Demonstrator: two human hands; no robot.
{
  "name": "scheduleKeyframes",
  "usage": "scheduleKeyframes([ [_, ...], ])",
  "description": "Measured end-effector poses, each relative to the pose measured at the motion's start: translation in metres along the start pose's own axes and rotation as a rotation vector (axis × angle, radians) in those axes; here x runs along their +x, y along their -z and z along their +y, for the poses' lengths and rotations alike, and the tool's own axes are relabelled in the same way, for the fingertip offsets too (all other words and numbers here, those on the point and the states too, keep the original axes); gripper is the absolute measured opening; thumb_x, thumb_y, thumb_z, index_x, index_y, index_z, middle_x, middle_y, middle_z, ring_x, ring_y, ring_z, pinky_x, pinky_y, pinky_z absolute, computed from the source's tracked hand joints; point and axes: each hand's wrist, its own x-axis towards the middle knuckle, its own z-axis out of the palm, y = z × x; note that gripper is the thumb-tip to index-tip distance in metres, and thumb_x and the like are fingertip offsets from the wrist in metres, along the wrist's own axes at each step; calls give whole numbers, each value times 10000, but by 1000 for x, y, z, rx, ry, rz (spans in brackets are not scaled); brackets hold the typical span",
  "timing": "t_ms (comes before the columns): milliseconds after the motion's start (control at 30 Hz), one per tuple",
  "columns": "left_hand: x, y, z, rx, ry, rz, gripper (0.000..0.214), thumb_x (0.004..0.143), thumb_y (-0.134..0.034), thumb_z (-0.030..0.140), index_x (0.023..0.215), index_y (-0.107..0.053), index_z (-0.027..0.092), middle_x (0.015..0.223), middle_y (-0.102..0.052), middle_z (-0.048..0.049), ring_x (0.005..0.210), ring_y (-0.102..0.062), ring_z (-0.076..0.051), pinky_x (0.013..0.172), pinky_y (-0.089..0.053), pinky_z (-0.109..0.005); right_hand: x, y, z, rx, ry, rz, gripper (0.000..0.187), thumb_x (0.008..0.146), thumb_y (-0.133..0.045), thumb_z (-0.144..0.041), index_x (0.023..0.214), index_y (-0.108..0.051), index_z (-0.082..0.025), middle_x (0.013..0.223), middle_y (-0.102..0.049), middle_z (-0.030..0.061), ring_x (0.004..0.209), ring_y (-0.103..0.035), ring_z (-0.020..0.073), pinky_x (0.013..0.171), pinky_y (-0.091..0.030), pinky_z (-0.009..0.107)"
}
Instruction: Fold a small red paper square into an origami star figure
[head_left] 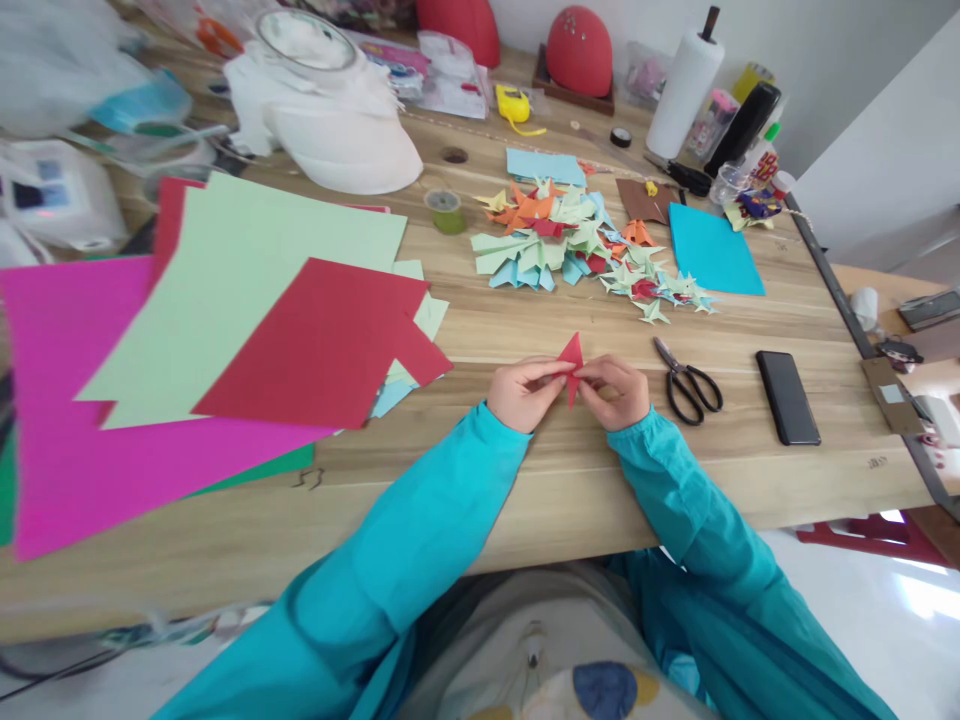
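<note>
A small piece of folded red paper is held between both hands, just above the wooden table near its front middle. My left hand pinches its left side between thumb and fingers. On the other side, my right hand grips it the same way. The paper has pointed ends at top and bottom; its central folds are partly hidden by the fingertips. To the right of my right hand lie black-handled scissors. Beyond the hands sits a pile of folded paper shapes in green, orange, red and blue.
Large sheets, including red, pale green and magenta, cover the left side. A phone lies at right, with blue paper behind it. A white cap, yellow tape measure and paper roll stand farther back.
</note>
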Motion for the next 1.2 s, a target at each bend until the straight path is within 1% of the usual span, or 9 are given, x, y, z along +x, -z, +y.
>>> scheduleKeyframes([
  [200, 0, 1, 5, -69, 66, 10, 135, 687, -658, 236, 799, -723, 197, 846, -710, -53, 804, -650, -169, 762, -527, -300, 0, -1, 3, -50, 43, 5, 121, 774, -548, -183, 807, -664, -190, 782, -652, 55, 667, -608, 117, 567, -518, 223],
  [400, 1, 1, 5, -137, 144, 4, 169, 637, -705, 288, 770, -725, 186, 806, -711, -54, 738, -646, -168, 677, -525, -286, 0, 1, 1, -93, 73, -2, 130, 794, -530, -187, 812, -658, -192, 792, -655, 59, 717, -614, 131, 643, -516, 249],
  [500, 2, 0, 5, -156, 168, 13, 163, 619, -721, 293, 742, -725, 186, 763, -709, -46, 681, -640, -157, 637, -522, -278, -3, -1, 0, -69, -20, -14, 122, 793, -521, -210, 807, -642, -211, 803, -657, 52, 730, -614, 141, 657, -513, 262],
  [600, 2, 0, 6, -206, 212, -1, 183, 600, -736, 307, 732, -723, 180, 702, -698, -36, 591, -630, -148, 595, -531, -287, -7, -5, 0, 34, -214, 17, 75, 768, -563, -267, 796, -597, -206, 752, -649, 38, 660, -610, 137, 631, -511, 275],
  [767, 1, -1, 6, -272, 294, -3, 239, 587, -748, 315, 773, -722, 166, 748, -705, -46, 590, -642, -152, 628, -554, -309, -8, -13, 2, 394, -488, 64, 297, 688, -662, -413, 825, -513, -195, 728, -645, 20, 648, -627, 130, 606, -518, 262],
  [867, 0, -2, 5, -304, 311, 7, 414, 576, -758, 315, 953, -689, 157, 804, -711, -57, 594, -643, -154, 623, -559, -316, -6, -15, 3, 520, -535, 44, 342, 637, -692, -460, 728, -522, -177, 611, -631, 6, 527, -602, 114, 513, -502, 243],
  [933, 1, -2, 4, -346, 318, -9, 612, 576, -762, 304, 1145, -587, 161, 808, -712, -61, 580, -642, -152, 597, -556, -308, -4, -16, 5, 540, -554, 41, 380, 587, -715, -488, 656, -519, -170, 522, -604, -9, 444, -566, 104, 449, -479, 234],
  [1000, 2, -1, 3, -394, 337, -34, 740, 580, -762, 294, 1251, -482, 151, 782, -711, -64, 559, -638, -148, 573, -548, -293, -2, -16, 7, 546, -581, 49, 412, 552, -722, -515, 629, -517, -166, 479, -590, -14, 400, -545, 101, 406, -460, 227],
  [1200, 3, 0, 3, -426, 369, -42, 679, 559, -772, 284, 1166, -523, 110, 764, -710, -82, 531, -623, -140, 552, -538, -285, -1, -16, 7, 560, -615, 20, 418, 541, -724, -522, 630, -547, -154, 457, -594, -6, 370, -542, 102, 374, -451, 218],
])
